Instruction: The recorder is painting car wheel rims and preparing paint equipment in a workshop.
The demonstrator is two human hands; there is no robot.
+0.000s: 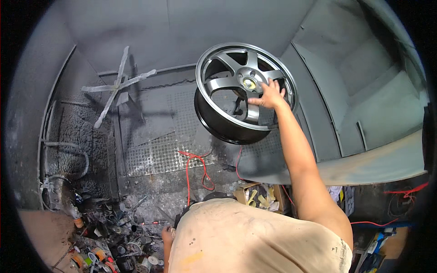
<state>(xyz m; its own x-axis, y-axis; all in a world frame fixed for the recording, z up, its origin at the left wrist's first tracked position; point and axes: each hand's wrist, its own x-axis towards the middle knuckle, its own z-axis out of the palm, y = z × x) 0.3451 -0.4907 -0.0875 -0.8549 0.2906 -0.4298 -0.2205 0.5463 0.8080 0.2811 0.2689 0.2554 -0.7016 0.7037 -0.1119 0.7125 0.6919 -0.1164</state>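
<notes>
A silver-grey alloy wheel rim (223, 83) with a dark barrel is tilted face-up in front of me. My right hand (271, 96) reaches over its face, fingers spread and nothing gripped. The fingertips are beside the hub hole, and the thumb lies across the lower spoke. Whatever bears the wheel from below is hidden. Low by my side, my left hand (167, 235) shows only in part past my stained, light shirt (246, 236). Its fingers look curled, but what they hold, if anything, cannot be made out.
A paint-crusted cross-shaped stand (116, 86) is at the left. Across the perforated floor plate (152, 154) runs a red hose (187, 175). Cans and clutter (132, 248) crowd the lower left. An open cardboard box (264, 195) sits below the wheel. Grey booth walls (236, 22) enclose the space.
</notes>
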